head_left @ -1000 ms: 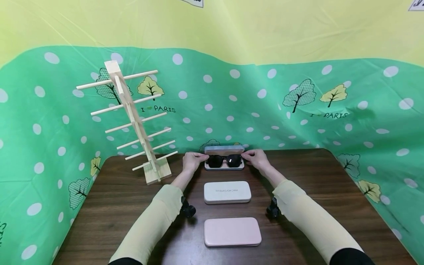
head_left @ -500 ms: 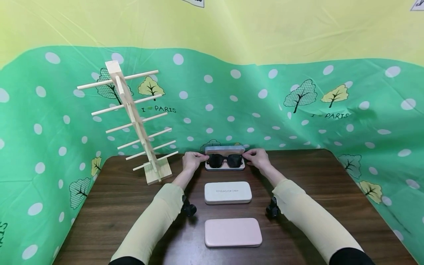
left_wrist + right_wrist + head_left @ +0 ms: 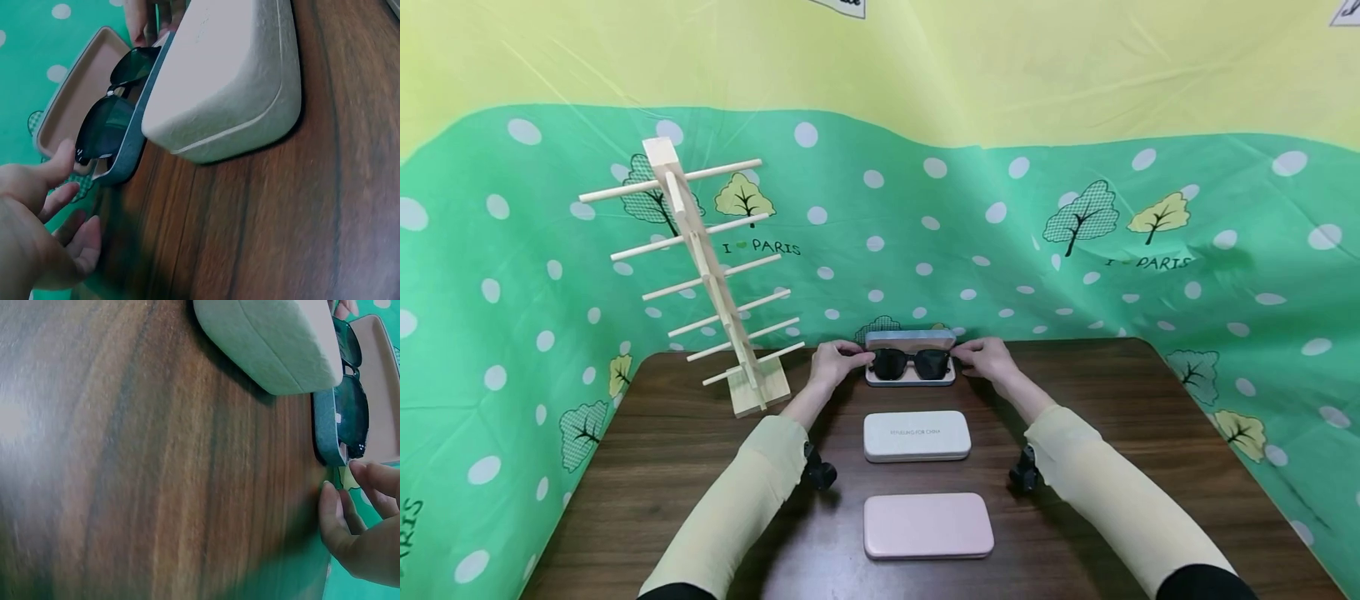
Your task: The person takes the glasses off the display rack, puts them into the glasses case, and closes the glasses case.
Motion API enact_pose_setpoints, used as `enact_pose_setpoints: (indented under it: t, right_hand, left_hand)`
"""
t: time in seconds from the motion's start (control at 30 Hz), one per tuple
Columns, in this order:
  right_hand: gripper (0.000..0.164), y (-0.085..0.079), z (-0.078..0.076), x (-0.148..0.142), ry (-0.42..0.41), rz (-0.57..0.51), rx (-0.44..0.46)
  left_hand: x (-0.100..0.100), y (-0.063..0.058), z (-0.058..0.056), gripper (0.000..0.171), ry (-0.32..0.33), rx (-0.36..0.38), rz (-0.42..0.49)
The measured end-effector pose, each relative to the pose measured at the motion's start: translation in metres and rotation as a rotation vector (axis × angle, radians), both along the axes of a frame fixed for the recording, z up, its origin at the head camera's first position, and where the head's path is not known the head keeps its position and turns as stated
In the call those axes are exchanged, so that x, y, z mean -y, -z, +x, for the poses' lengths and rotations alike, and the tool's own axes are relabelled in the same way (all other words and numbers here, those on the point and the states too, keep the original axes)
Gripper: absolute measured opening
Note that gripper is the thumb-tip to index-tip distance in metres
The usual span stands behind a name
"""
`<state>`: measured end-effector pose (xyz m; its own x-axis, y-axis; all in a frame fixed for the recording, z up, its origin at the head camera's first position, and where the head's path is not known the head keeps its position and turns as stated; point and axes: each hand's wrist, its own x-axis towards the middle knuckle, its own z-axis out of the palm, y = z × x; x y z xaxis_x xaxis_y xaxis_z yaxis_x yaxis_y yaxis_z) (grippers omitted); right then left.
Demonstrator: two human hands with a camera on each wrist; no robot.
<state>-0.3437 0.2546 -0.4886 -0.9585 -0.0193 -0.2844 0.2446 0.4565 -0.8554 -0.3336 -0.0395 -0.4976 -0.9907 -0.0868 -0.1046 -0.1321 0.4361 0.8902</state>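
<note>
Black sunglasses point(image 3: 931, 364) lie in an open grey-blue glasses case point(image 3: 910, 337) at the table's back edge, lenses facing forward. On the left is my left hand point(image 3: 833, 363), its thumb tip beside or touching the frame's corner; in the left wrist view its fingers are loosely bent with nothing between them. My right hand point(image 3: 988, 360) is at the other end. In the right wrist view, a fingertip lies close to the sunglasses' corner, and thumb and fingers stand apart. Whether either hand still touches the frame is hard to tell.
In front of the open case lie a closed white glasses case point(image 3: 917, 437) and, nearer, a closed pink one point(image 3: 928, 527). A wooden rack point(image 3: 718, 292) with several pegs stands at the back left. A green patterned cloth point(image 3: 1000, 242) hangs behind the table.
My hands have eased slightly outward from the sunglasses' ends, and both forearms have spread a little apart. The sunglasses and the cases stay where they were.
</note>
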Motion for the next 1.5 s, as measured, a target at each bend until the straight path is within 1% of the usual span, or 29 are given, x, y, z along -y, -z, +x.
enact_pose_setpoints:
  t: [0.17,0.27,0.33,0.4,0.47,0.57,0.73,0.83,0.9,1.0,1.1,1.33,1.5]
  right_hand:
    - [0.039,-0.001,-0.004,-0.006,-0.009,-0.011,0.013]
    - [0.042,-0.003,-0.004,-0.008,-0.013,-0.016,0.024]
    - [0.047,-0.004,-0.004,-0.009,-0.023,-0.025,0.032]
    - [0.054,-0.006,-0.004,-0.01,-0.047,-0.039,0.042]
    - [0.065,-0.007,-0.004,-0.01,-0.072,-0.059,0.056]
    - [0.079,-0.009,-0.006,-0.011,-0.114,-0.074,0.087]
    - [0.089,-0.013,-0.01,-0.009,-0.154,-0.053,0.139]
    - [0.092,-0.014,-0.013,-0.009,-0.165,-0.035,0.156]
    - [0.095,-0.015,-0.014,-0.008,-0.178,-0.025,0.166]
    - [0.099,-0.016,-0.016,-0.007,-0.173,-0.017,0.188]
    - [0.104,-0.018,-0.017,-0.004,-0.188,0.019,0.19]
    - [0.102,-0.019,-0.019,0.001,-0.188,0.07,0.199]
    - [0.101,-0.019,-0.02,0.003,-0.207,0.084,0.202]
  left_hand:
    - [0.006,-0.002,-0.003,0.056,0.105,0.073,0.075]
    - [0.009,-0.003,-0.005,0.069,0.151,0.122,0.078]
    - [0.01,-0.003,-0.007,0.074,0.175,0.141,0.081]
    - [0.011,-0.004,-0.008,0.075,0.188,0.145,0.097]
    - [0.011,-0.006,-0.009,0.073,0.191,0.147,0.127]
    - [0.011,-0.008,-0.011,0.076,0.179,0.156,0.152]
    - [0.01,-0.011,-0.015,0.085,0.197,0.197,0.144]
    - [0.009,-0.013,-0.017,0.09,0.208,0.228,0.133]
    - [0.008,-0.014,-0.018,0.091,0.201,0.248,0.122]
    - [0.006,-0.016,-0.02,0.093,0.186,0.259,0.102]
    - [0.004,-0.017,-0.021,0.094,0.175,0.264,0.091]
    - [0.002,-0.017,-0.022,0.094,0.163,0.273,0.089]
    - [0.001,-0.016,-0.023,0.1,0.16,0.286,0.09]
